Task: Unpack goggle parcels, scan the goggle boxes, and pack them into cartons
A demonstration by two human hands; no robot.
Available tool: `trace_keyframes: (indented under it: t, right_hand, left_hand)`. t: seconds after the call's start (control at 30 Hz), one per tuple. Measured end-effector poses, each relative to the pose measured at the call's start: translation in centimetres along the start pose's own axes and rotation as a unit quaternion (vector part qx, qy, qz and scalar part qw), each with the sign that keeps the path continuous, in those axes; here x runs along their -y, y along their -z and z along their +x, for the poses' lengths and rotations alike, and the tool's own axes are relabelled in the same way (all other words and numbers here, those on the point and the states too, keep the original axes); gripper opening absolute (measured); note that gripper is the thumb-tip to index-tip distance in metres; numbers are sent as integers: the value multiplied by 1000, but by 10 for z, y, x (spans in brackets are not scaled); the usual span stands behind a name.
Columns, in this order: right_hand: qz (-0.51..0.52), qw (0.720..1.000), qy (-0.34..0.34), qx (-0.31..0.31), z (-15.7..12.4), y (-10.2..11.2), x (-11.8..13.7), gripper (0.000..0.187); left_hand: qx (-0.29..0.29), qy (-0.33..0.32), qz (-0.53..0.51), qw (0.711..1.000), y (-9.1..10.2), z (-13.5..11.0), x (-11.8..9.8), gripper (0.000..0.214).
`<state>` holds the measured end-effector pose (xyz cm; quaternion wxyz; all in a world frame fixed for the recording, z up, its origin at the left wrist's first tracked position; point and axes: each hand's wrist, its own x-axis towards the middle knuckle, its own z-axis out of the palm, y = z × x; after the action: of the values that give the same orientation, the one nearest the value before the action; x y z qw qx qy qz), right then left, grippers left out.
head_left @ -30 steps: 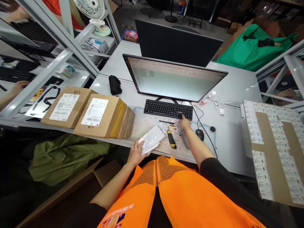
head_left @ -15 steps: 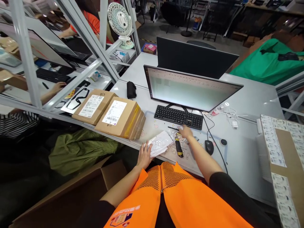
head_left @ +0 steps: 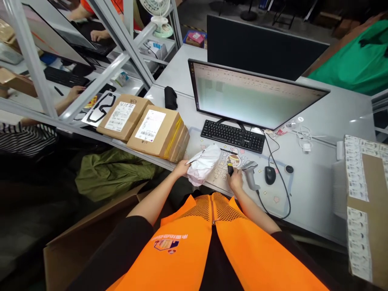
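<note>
My left hand (head_left: 182, 168) is closed on the left edge of a white plastic mailing bag (head_left: 206, 161), which is crumpled and lifted at the desk's front edge. To its right, my right hand (head_left: 235, 181) wraps round a black and yellow utility knife (head_left: 230, 169); its lower part is hidden by the fingers, and I cannot make out a blade. Just right of that hand lies a grey barcode scanner (head_left: 250, 175) with its cable trailing. A thin black pen-like stick (head_left: 228, 151) rests on the printed desk mat (head_left: 275, 194) beyond the knife.
Two taped cardboard boxes (head_left: 157, 131) with labels stand at the left. Behind the mat are a keyboard (head_left: 233, 135) and a monitor (head_left: 254, 97). A mouse (head_left: 270, 175) sits right of the scanner. An open carton (head_left: 69, 242) is below the desk. Other people's hands show beyond the frame at left.
My right hand has moved back toward me and taken hold of the utility knife. My left hand has gripped and lifted the bag's edge. The scanner now shows uncovered beside my right hand.
</note>
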<state>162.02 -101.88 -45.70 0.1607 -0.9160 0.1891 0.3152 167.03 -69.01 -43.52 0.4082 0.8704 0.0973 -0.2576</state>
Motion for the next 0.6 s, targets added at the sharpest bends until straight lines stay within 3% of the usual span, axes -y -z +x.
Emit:
trace_keyframes:
  t: [0.1, 0.3, 0.43, 0.5, 0.6]
  right_hand:
    - [-8, 1000, 8, 18, -1, 4, -10, 44]
    - [116, 993, 27, 4, -5, 30, -12, 42]
    - [137, 984, 114, 26, -16, 62, -4, 46]
    - [101, 977, 180, 62, -22, 77, 2, 47]
    - [5, 962, 254, 105, -30, 95, 17, 49]
  left_hand:
    - [16, -12, 21, 1000, -11, -10, 2, 16]
    - [-72, -85, 77, 991, -42, -34, -16, 53]
    - [-153, -108, 146, 971, -67, -31, -27, 39]
    - [-170, -121, 148, 967, -74, -27, -27, 29]
    - [-170, -133, 154, 964, -76, -20, -27, 32]
